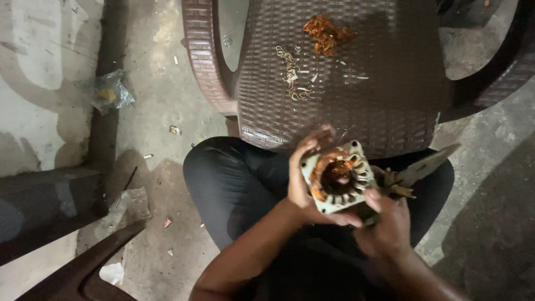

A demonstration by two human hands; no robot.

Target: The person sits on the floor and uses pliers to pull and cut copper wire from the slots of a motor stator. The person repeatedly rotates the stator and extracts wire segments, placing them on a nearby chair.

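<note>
My left hand (304, 181) grips a square motor stator (336, 177) with copper windings around its round centre hole, held over my lap. My right hand (384, 223) is closed on pliers (415, 171) whose jaws point up and right, next to the stator's right edge. A clump of pulled copper wire (326, 32) lies on the brown wicker-pattern plastic chair (384, 100) in front of me, with pale scraps (291, 72) beside it.
The concrete floor (161, 106) carries litter: a crumpled clear plastic bag (108, 92), small scraps and a white piece (111, 273). A dark bench or beam (44, 206) sits at left, and a dark chair arm (83, 270) at bottom left.
</note>
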